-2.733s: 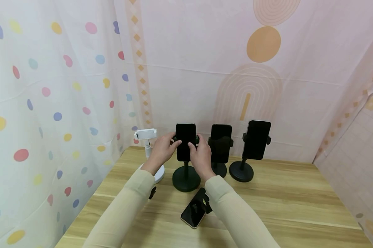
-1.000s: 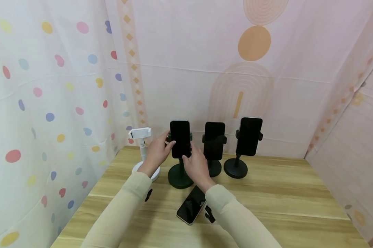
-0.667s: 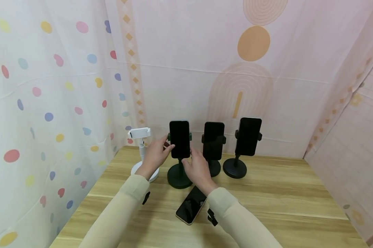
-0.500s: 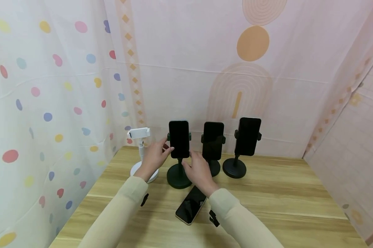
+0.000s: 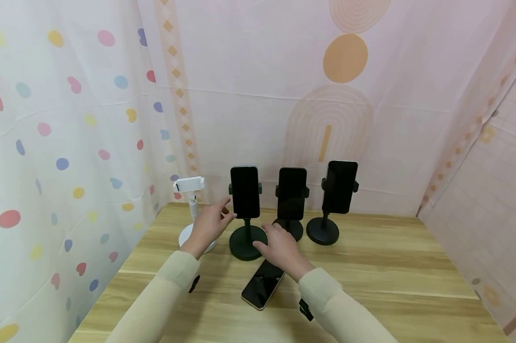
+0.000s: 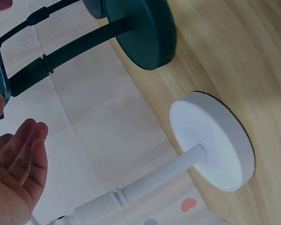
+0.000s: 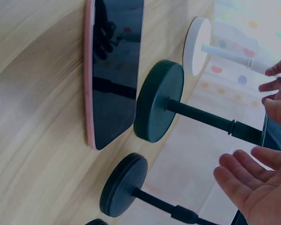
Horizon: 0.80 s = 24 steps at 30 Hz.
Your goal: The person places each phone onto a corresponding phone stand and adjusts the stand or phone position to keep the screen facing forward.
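Note:
A black-screened phone (image 5: 246, 193) stands upright in the clamp of a dark green phone stand (image 5: 245, 247). My left hand (image 5: 209, 224) hovers at its lower left with relaxed fingers, the thumb close to the phone's lower corner in the head view. Lower right of that phone, my right hand (image 5: 280, 245) holds nothing, its fingers spread loosely over the table. Another phone (image 5: 262, 286) with a pink edge lies face up in front of the green base. The left wrist view shows the white stand's base (image 6: 210, 140) near my left hand.
A white phone stand (image 5: 192, 207) with its clamp turned sideways is at the left. Two black stands to the right carry upright phones: one phone (image 5: 292, 193) behind my right hand, another phone (image 5: 340, 186) farther right. A patterned curtain (image 5: 240, 128) hangs behind the wooden table (image 5: 382, 267).
Both hands have let go of the phone in the green stand and drawn apart, left hand down and leftward, right hand down and rightward. The head view has shifted slightly right.

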Available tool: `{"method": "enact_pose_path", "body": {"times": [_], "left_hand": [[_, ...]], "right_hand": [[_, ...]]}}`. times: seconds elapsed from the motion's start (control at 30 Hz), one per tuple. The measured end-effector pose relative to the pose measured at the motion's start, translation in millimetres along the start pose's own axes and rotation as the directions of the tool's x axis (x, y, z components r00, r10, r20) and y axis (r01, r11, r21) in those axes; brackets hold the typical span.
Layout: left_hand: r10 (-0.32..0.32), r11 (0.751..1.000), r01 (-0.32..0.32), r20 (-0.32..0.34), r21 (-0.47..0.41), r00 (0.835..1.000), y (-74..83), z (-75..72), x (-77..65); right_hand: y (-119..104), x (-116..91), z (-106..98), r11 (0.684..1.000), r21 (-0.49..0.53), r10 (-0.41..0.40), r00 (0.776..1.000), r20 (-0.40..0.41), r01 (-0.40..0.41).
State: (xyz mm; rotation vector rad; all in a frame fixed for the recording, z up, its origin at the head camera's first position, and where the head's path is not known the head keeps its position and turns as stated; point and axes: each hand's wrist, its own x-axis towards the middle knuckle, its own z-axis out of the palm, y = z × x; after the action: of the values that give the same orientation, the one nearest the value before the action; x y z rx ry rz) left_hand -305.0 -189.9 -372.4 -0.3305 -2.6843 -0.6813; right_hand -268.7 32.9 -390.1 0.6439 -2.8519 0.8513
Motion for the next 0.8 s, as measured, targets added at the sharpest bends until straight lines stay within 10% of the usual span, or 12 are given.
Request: {"method": "enact_pose_path", "body": {"times": [0.8], "left_hand": [[-0.024,0.989,0.011,0.090,0.145,0.996,-30.0,1.8,-25.1]], "right_hand": [[70,-52,-16,0.980,-0.164,0.138,0.976,0.167,-0.111]]}}
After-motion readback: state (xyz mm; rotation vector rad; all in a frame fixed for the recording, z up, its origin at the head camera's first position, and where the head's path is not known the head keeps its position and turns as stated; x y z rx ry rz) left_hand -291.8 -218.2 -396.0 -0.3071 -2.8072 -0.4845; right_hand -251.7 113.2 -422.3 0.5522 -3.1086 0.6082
